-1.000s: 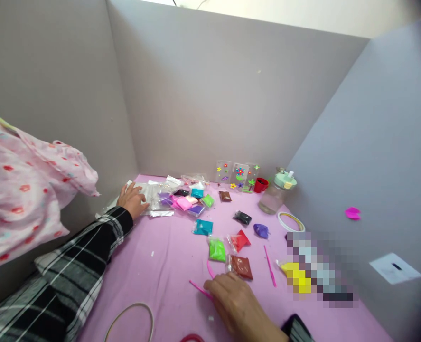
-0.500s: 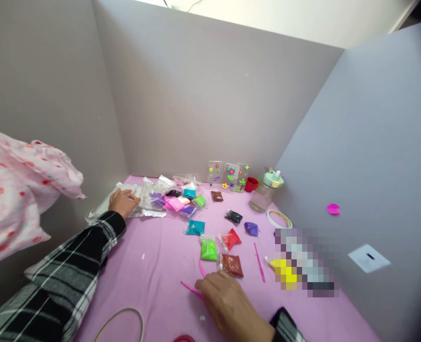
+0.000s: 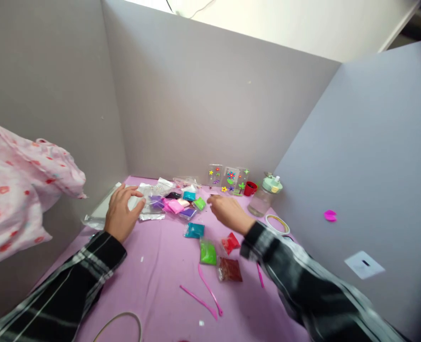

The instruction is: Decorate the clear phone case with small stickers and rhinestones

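Note:
My left hand [image 3: 121, 211] hovers at the left by clear and silver plastic packaging [image 3: 149, 214], thumb and fingers apart, holding nothing. My right hand [image 3: 229, 212] reaches to the back middle of the table. Its fingers are curled together beside a small light-green packet [image 3: 200, 204], and they hide whatever may be in them. A pile of small clear packets with soft coloured filling lies between the hands, with a pink packet [image 3: 175, 206] on top. Closer to me lie a teal packet [image 3: 195, 231], a green packet [image 3: 208, 252], a red packet [image 3: 230, 243] and a brown packet [image 3: 230, 270].
Two pink plastic sticks [image 3: 199, 301] lie in front. Clear panels with flower decorations [image 3: 230, 178], a red cup [image 3: 250, 188] and a bottle [image 3: 263, 199] stand at the back. A tape roll [image 3: 277, 224] lies right. Pink spotted cloth [image 3: 25, 190] hangs left; grey walls [image 3: 196, 95] enclose the table.
My right hand has left the pink sticks in front and moved to the back, over where a small brown packet lay. My left hand has lifted and spread its fingers.

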`<act>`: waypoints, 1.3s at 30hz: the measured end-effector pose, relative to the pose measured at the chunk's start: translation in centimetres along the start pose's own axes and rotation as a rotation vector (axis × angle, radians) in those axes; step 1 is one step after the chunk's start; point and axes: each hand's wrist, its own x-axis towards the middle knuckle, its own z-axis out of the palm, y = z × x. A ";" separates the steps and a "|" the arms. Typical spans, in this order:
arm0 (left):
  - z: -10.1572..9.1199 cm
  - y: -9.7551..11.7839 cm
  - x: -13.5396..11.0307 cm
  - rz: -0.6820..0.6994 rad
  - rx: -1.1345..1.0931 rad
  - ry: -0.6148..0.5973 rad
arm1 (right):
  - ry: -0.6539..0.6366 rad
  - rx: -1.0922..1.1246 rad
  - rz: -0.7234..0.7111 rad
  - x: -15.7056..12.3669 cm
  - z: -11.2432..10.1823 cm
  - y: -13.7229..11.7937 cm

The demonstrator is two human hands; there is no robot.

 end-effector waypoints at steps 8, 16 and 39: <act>-3.4 7.0 -7.8 0.222 -0.205 -0.173 | 0.056 -0.018 0.168 12.3 4.4 2.7; -3.3 7.0 -10.3 0.200 -0.244 -0.203 | 0.040 0.018 0.186 15.7 5.9 3.1; -7.5 12.1 -19.4 0.149 -0.683 -0.555 | -0.255 1.412 0.603 -21.9 -1.3 -2.9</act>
